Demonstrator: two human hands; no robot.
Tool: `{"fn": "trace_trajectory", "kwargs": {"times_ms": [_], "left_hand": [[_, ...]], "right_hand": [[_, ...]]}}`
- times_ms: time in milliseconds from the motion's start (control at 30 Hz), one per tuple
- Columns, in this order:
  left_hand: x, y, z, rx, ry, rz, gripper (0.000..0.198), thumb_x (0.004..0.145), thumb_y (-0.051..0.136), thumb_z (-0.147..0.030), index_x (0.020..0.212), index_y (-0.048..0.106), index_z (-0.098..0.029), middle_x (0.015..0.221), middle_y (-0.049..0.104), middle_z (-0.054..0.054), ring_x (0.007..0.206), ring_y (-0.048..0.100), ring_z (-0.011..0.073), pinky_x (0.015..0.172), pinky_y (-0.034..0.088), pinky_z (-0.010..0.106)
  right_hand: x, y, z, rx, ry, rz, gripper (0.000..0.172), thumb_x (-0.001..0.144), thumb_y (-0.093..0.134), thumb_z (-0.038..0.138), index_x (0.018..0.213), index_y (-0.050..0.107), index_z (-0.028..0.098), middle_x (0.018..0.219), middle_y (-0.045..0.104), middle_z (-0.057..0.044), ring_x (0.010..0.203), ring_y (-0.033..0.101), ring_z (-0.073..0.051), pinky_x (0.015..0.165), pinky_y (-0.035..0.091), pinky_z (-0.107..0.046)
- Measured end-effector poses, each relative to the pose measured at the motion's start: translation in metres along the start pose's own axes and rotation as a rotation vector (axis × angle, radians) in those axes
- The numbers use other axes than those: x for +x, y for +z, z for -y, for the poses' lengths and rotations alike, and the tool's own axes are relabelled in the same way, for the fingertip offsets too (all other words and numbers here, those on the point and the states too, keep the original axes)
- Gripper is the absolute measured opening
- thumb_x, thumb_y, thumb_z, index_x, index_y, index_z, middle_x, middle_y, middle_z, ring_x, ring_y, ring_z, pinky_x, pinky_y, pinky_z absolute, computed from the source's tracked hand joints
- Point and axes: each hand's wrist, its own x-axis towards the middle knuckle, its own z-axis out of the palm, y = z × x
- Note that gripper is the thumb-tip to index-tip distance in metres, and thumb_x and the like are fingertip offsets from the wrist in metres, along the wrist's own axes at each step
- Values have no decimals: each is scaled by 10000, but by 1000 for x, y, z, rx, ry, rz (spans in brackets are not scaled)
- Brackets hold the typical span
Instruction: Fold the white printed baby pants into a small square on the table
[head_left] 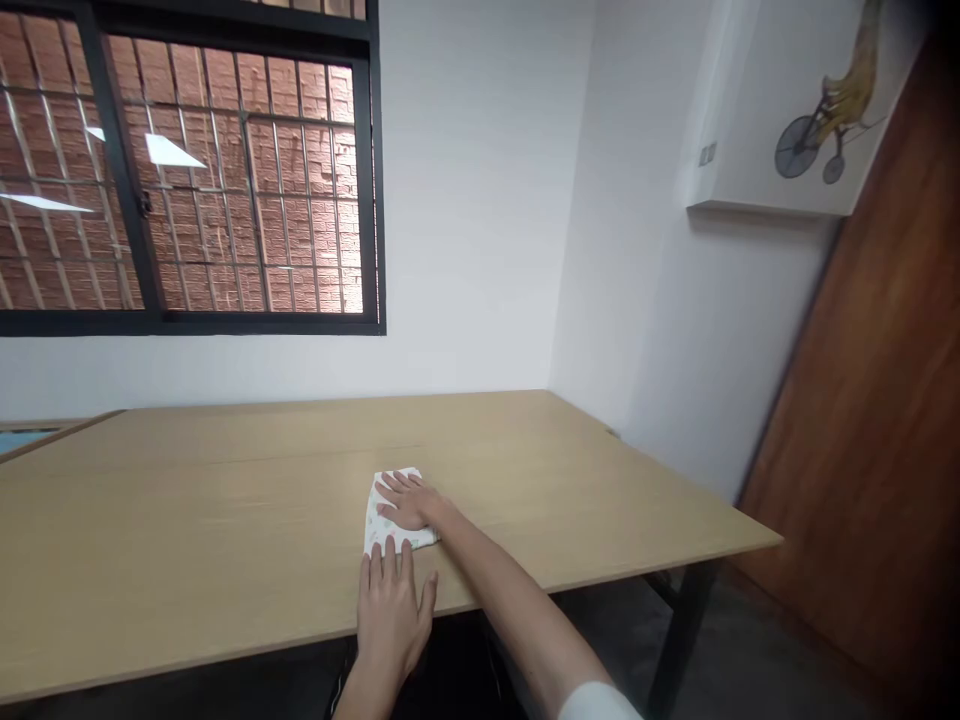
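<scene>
A folded white cloth (381,530) with a small coloured print lies flat on the light wooden table (225,530), not far from its front edge. My right hand (409,500) rests palm down on the cloth's upper part, fingers spread toward the left. Nearer to me, my left hand (390,600) lies palm down with its fingers stretched forward. Its fingertips touch the cloth's near edge, and the thumb points out to the right. Neither hand grips anything.
White walls meet behind the table's far right corner. A barred window (255,190) is at the upper left. A wooden door or panel (862,400) stands at the right, below a white box (780,120) with a bicycle picture. A dark table leg (684,640) shows below.
</scene>
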Motion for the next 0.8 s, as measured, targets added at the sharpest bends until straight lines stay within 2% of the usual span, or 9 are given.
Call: {"fn": "trace_trajectory", "kwargs": {"times_ms": [167,333,400,500,567,633,700,800], "left_hand": [[2,-6,-2,-13,-1,48,536,1016,649,-281,1386,452,53,1369,311,348,1259,300,497,1040,282,621],[6,-11,3,-114,14,44,515,1004,674,-206,1358,452,94,1345,324,366,1243,304,518,1029,260,664],[10,-10,16,-200,54,31,362,992,605,-99,1296,515,76,1291,415,332,1200,385,476,1023,298,636],[17,-7,50,-367,132,11,259,933,505,21,1167,595,-43,1092,580,190,1010,552,344,939,448,477],[21,-5,76,-465,186,-5,236,922,511,3,1115,595,-105,1080,585,143,1005,553,308,891,479,413],[25,-3,96,-534,245,-14,167,939,525,-57,1072,589,-137,1150,562,142,1082,514,308,923,450,418],[28,-3,108,-583,301,0,116,972,485,-113,1033,574,-156,1156,559,142,1096,502,320,939,420,434],[36,-3,114,-637,332,60,180,1025,355,-172,1000,533,-181,1032,578,126,989,547,332,835,428,424]], "right_hand": [[13,4,-8,-38,144,-60,539,1176,369,436,1572,178,125,1548,53,-119,1392,0,-274,1131,54,-508],[16,9,-10,-48,160,-76,541,1175,365,446,1572,183,126,1551,66,-107,1394,13,-254,1133,37,-483],[16,10,-11,-45,155,-80,541,1172,368,433,1570,183,116,1550,74,-112,1394,13,-253,1133,33,-483],[15,10,-10,-28,136,-95,545,1165,378,412,1562,195,86,1547,93,-131,1393,23,-265,1132,38,-496],[14,8,-8,-4,114,-128,545,1158,391,385,1551,209,54,1542,109,-154,1393,26,-273,1132,48,-500],[10,5,-4,29,85,-203,529,1146,417,331,1539,218,37,1543,109,-167,1391,19,-279,1132,50,-491],[3,0,-1,68,63,-307,474,1124,463,266,1507,279,57,1525,174,-182,1378,88,-310,1124,91,-497],[-18,-12,0,149,14,-395,250,1104,530,196,1331,463,113,1317,447,-165,1223,382,-330,1050,284,-467]]}}
